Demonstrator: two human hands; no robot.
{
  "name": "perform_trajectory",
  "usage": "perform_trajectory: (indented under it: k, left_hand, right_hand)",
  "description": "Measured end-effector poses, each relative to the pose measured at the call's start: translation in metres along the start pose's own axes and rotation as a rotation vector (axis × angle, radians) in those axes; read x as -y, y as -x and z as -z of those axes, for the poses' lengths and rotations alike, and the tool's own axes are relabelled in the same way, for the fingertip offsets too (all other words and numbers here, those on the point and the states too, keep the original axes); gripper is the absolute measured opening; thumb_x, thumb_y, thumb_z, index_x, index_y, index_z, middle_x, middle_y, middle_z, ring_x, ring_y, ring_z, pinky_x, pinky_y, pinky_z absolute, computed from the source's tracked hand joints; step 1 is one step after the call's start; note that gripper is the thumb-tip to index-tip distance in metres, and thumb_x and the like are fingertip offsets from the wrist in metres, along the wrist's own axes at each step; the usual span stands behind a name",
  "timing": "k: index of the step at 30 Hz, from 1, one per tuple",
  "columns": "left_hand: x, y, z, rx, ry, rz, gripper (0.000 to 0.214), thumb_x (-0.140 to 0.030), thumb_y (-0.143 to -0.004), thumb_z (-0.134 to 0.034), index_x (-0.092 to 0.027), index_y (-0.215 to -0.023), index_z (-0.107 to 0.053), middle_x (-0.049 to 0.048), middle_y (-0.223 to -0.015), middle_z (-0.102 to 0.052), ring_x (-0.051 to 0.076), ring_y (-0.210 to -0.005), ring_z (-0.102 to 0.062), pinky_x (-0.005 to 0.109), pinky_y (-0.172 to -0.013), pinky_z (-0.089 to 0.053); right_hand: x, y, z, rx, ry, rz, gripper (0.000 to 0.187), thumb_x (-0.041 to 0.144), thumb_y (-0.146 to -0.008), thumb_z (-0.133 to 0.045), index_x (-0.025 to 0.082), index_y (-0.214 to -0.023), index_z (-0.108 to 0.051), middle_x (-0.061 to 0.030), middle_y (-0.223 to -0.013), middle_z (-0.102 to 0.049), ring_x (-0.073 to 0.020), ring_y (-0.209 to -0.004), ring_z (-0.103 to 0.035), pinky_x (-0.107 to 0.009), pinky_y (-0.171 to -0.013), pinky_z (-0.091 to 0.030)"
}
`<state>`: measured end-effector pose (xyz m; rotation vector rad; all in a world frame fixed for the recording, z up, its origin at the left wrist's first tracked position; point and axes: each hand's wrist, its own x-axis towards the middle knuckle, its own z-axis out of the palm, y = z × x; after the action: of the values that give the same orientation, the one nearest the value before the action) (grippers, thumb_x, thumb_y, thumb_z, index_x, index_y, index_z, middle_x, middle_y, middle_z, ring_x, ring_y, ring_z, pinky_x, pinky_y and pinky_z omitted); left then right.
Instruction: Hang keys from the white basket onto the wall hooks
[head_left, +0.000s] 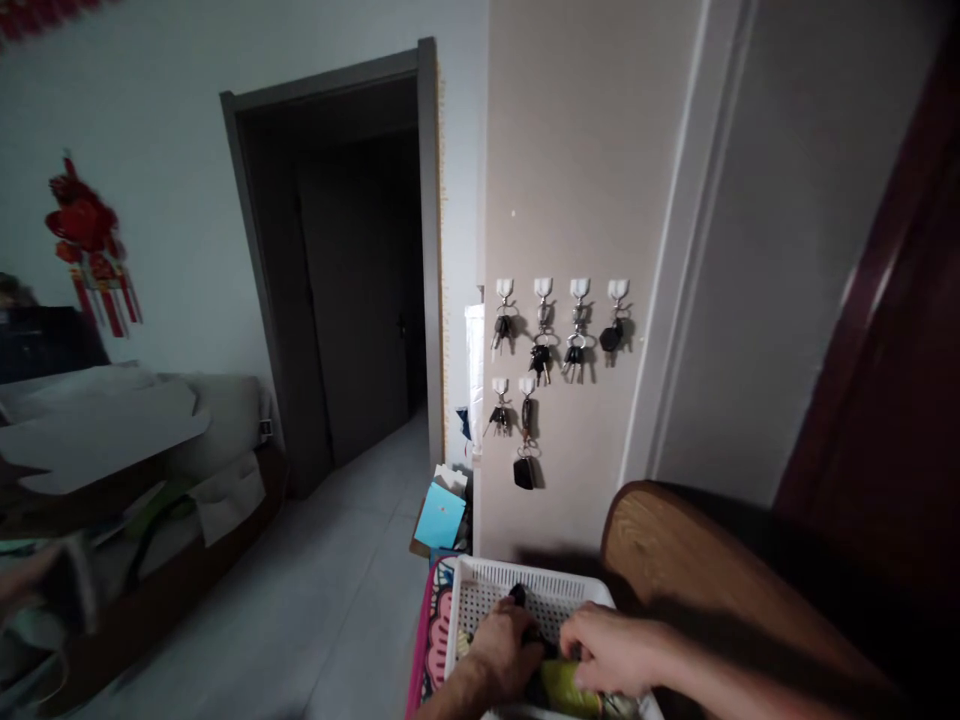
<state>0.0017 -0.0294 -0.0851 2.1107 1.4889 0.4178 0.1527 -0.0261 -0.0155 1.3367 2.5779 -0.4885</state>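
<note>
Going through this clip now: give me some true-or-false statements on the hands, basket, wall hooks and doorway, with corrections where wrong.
1. Both the left hand and the right hand are at the white basket. True.
2. The lower row of hooks has four hooks. False: it has two; the upper row has four.
3. The right hand touches a yellow-green item. True.
4. The wood-grained panel stands left of the basket in the picture. False: it stands to the right.
5. A red hanging decoration is on the wall left of the doorway. True.
</note>
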Motion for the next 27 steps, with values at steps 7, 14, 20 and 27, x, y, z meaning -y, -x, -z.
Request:
perform_trajectory:
  k: [7,14,20,27]
  left_hand:
    - [0.004,-0.005,-0.005,-0.011,0.082,-0.013,0.032,-0.021,-0.058,-0.042,-0.017,-0.088,-0.052,0.0034,-0.097,-0.05,0.017,-0.097,-0.037,0.024,-0.082,-0.028]
    - [-0.035,-0.048,0.104,-0.343,0.209,-0.138,0.035,-0.019,-0.061,-0.042,-0.014,-0.096,-0.045,0.005,-0.095,-0.051,0.014,-0.085,-0.046,0.022,-0.076,-0.034]
    - [-0.093,-0.106,0.234,-0.728,0.375,-0.099,0.039,-0.025,-0.062,-0.047,-0.012,-0.098,-0.042,0.0083,-0.094,-0.051,0.013,-0.077,-0.05,0.023,-0.066,-0.037]
    - [-0.115,-0.151,0.273,-0.932,0.377,0.018,0.04,-0.033,-0.056,-0.052,-0.013,-0.09,-0.045,0.009,-0.086,-0.053,0.019,-0.08,-0.049,0.029,-0.066,-0.036]
  right_hand:
    - [-0.009,-0.014,0.02,-0.182,-0.098,0.058,0.025,0.021,-0.057,-0.042,0.017,-0.074,-0.06,-0.0013,-0.065,-0.06,-0.011,-0.056,-0.051,-0.018,-0.047,-0.034]
    - [-0.014,-0.041,0.158,-0.877,-0.303,-0.035,0.029,0.03,-0.064,-0.04,0.014,-0.083,-0.055,-0.0056,-0.085,-0.057,-0.013,-0.075,-0.051,-0.022,-0.065,-0.037]
    - [-0.016,-0.075,0.242,-1.233,-0.286,-0.342,0.034,0.034,-0.062,-0.044,0.016,-0.089,-0.05,-0.0071,-0.086,-0.055,-0.018,-0.08,-0.048,-0.027,-0.065,-0.036]
    - [-0.03,-0.091,0.253,-1.322,-0.354,-0.355,0.021,0.029,-0.066,-0.036,0.017,-0.075,-0.051,-0.0048,-0.072,-0.054,-0.0162,-0.07,-0.048,-0.026,-0.06,-0.035]
